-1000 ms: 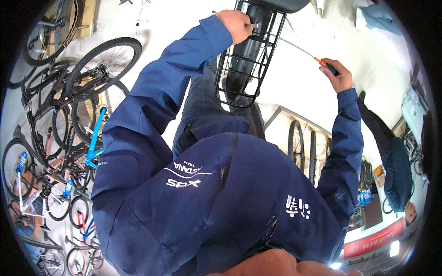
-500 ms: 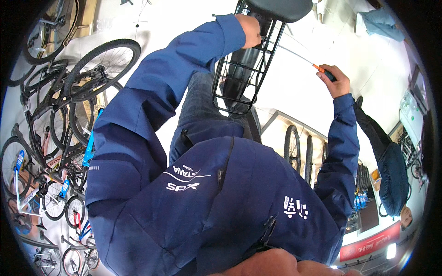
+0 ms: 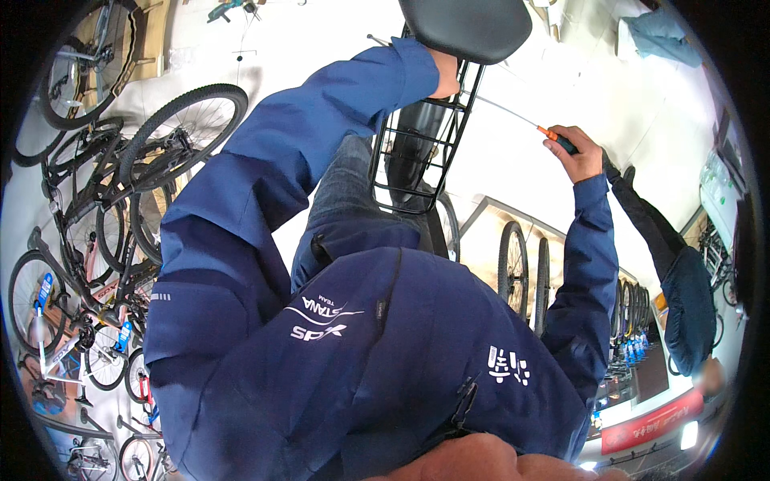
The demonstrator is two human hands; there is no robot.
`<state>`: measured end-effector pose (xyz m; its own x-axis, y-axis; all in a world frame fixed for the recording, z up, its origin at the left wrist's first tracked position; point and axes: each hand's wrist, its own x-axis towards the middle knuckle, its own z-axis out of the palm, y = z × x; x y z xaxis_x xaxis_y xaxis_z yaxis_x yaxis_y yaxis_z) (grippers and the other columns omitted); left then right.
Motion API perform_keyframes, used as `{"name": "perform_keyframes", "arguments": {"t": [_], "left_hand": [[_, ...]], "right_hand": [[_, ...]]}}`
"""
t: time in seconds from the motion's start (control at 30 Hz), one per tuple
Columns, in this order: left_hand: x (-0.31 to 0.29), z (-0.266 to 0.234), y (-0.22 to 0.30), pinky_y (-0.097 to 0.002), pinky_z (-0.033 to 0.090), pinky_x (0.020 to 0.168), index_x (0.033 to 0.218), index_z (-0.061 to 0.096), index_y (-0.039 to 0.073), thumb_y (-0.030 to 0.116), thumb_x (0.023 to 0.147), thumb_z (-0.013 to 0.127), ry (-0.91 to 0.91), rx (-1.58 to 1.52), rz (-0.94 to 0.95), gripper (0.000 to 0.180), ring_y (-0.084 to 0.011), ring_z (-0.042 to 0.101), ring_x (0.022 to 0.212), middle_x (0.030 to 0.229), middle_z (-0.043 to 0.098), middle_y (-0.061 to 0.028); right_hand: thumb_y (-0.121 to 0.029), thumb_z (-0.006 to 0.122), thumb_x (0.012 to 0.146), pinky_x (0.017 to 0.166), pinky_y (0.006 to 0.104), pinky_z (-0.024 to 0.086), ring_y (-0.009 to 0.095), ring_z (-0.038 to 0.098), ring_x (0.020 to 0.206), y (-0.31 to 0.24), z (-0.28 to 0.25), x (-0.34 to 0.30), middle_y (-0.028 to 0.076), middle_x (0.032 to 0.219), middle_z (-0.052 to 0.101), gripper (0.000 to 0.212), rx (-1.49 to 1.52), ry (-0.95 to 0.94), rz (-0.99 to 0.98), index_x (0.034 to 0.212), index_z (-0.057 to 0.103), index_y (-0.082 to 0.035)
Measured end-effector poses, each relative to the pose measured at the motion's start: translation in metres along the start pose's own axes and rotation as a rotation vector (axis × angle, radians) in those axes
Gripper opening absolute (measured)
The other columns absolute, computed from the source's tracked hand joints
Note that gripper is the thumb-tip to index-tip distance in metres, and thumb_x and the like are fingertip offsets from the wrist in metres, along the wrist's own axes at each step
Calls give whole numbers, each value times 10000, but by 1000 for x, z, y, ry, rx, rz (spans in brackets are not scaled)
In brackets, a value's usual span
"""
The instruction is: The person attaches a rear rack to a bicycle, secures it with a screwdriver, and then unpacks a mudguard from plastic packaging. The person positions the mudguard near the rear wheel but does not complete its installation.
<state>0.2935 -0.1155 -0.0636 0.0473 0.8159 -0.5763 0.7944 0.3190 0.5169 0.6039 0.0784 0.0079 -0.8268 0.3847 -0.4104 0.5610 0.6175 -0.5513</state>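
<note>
Black-tyred bicycles point(image 3: 183, 138) edge the white floor point(image 3: 321, 48); the right hand point(image 3: 581, 154) clamps an orange-and-dark-handled screwdriver point(image 3: 566, 144); I cannot tell the left hand point(image 3: 446, 77) finger state.

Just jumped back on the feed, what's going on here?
A person in a blue jacket has both arms out toward a black rack by a bike seat. The left hand is at the rack, close to the seat, its fingertips hidden, so I can't tell what it holds. The right hand grips a screwdriver by the handle, its long shaft pointing toward the rack.
</note>
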Motion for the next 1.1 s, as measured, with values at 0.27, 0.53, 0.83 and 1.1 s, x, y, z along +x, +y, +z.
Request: {"name": "perform_keyframes", "arguments": {"t": [0.27,0.53,0.83,1.1], "left_hand": [[6,-17,24,-493,473,1049,1254,638,-116,358,915,553,-237,104,-44,589,-481,630,1149,1268,619,-364],[-11,-16,33,-504,549,942,1056,734,-69,298,914,603,-237,261,-122,414,-460,692,1011,1071,693,-328],[-65,22,47,-468,567,733,864,739,47,172,942,549,165,338,-43,240,-345,706,867,858,722,-151],[-64,-4,23,-465,554,733,912,640,14,121,861,644,378,-140,-26,118,-392,683,742,820,688,-212]], "right_hand": [[-268,847,849,761,314,584,212,713,823,3,2,3,77,969,737,319,60,1,18,1096,767,-83],[-225,846,853,714,312,581,194,682,762,11,10,3,77,929,735,280,123,5,65,1072,769,-67],[-338,844,836,687,332,579,204,685,743,20,14,4,38,898,728,293,110,29,-8,1022,774,-123],[-340,846,832,713,324,592,211,692,750,19,15,3,49,913,734,309,135,22,8,1032,773,-115]]}}
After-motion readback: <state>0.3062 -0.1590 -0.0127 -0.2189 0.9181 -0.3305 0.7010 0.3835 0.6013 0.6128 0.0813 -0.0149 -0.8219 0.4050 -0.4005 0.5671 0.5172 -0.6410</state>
